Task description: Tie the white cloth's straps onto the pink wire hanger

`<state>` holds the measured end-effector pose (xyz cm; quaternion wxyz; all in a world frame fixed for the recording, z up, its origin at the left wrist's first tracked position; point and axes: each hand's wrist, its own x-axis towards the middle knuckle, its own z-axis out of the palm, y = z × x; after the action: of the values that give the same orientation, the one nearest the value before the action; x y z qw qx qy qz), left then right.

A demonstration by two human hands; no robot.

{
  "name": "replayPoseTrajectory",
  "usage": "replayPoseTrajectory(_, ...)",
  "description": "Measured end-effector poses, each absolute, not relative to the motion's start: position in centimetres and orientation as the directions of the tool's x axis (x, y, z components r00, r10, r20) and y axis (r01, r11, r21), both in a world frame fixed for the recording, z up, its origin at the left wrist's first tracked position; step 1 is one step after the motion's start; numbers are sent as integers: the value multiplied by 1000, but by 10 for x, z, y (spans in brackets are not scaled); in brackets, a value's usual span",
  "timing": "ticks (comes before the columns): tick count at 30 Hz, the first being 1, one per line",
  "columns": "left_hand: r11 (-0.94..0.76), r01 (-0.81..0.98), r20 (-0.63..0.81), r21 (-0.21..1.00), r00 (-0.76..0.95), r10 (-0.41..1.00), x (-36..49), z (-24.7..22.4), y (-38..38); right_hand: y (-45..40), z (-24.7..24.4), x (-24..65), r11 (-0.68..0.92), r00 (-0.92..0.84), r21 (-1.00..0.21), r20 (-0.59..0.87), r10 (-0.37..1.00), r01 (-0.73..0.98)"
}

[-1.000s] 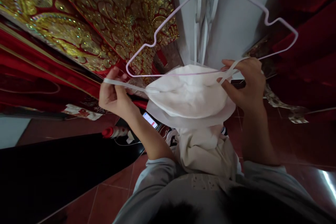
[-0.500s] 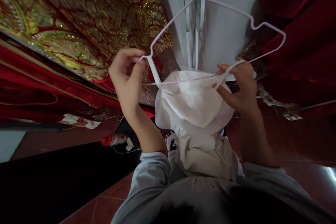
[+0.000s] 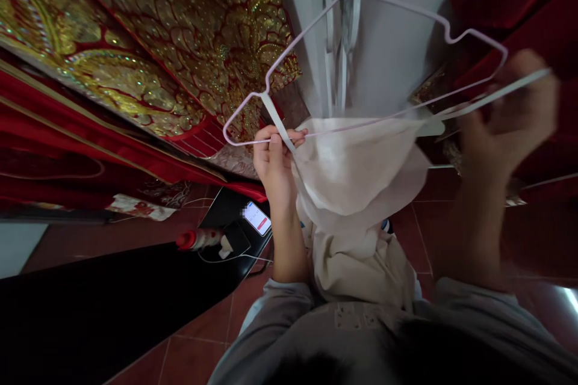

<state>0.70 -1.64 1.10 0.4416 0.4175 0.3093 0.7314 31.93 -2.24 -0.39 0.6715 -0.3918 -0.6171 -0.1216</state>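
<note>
A pale pink hanger (image 3: 311, 30) hangs in front of me, with a white garment (image 3: 356, 174) below its bottom bar. One white strap (image 3: 276, 117) loops over the hanger's left notch. My left hand (image 3: 280, 156) is closed round the bottom bar near the foot of that strap. Out at the hanger's right end, my right hand (image 3: 510, 114) is blurred and closed on the other white strap (image 3: 501, 94), which is stretched to the right from the garment. This strap is not over the right notch.
Gold-sequined red garments (image 3: 180, 30) hang at the left, dark red cloth (image 3: 533, 60) at the right. A black bench (image 3: 135, 301) at lower left bears a lit phone (image 3: 257, 218) and a red-capped bottle (image 3: 194, 239).
My left hand has moved from the hanger's left end down and right onto the bottom bar. My right hand has moved right and up, drawing the strap outward. The phone has come into view.
</note>
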Motion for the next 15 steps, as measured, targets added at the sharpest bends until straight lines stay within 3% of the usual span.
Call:
replayPoseTrajectory(1, -433, -379, 348, 818, -273, 897, 5, 14, -17, -18, -5, 335, 649, 280, -442, 896, 344, 619)
replayPoseTrajectory(4, -454, -365, 359, 813, -300, 884, 2, 19, -17, -7, 4, 359, 660, 343, -480, 877, 336, 578)
replayPoseTrajectory(8, -448, -322, 334, 834, -351, 875, 3, 19, -13, -2, 47, 328, 540, 140, -573, 755, 641, 616)
replayPoseTrajectory(11, -453, -322, 333, 831, -364, 870, 3, 18, -11, -1, 75, 298, 427, 26, -513, 662, 749, 745)
replayPoseTrajectory(15, -435, -383, 325, 815, -321, 890, 1, 17, -13, 1, 79, 293, 422, 19, -459, 694, 720, 782)
